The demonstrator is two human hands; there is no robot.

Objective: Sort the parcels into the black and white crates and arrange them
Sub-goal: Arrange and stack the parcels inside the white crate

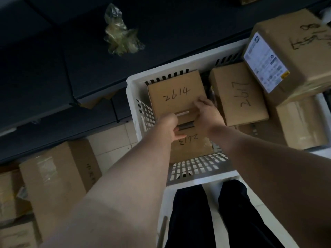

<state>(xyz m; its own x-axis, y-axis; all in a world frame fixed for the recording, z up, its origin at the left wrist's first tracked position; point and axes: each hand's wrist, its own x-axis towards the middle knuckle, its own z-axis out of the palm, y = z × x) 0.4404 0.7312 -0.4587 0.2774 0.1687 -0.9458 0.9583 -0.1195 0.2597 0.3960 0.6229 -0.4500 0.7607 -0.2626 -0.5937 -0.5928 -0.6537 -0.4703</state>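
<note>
A white slotted crate (198,169) stands on the floor in front of my legs. Inside it a brown parcel marked 2614 (176,90) lies at the far left. Both hands grip its near edge: my left hand (169,127) at the near-left side, my right hand (207,113) at the near-right corner. Below it lies a parcel marked 2613 (190,146), partly hidden by my hands. A parcel marked 2612 (239,94) lies to the right in the crate.
A large labelled box (293,52) rests over the crate's far right corner, with another taped box (302,122) below it. Dark shelving (71,68) fills the left and back, with crumpled plastic wrap (121,34) on it. Cardboard boxes (57,178) stand at the left on the tiled floor.
</note>
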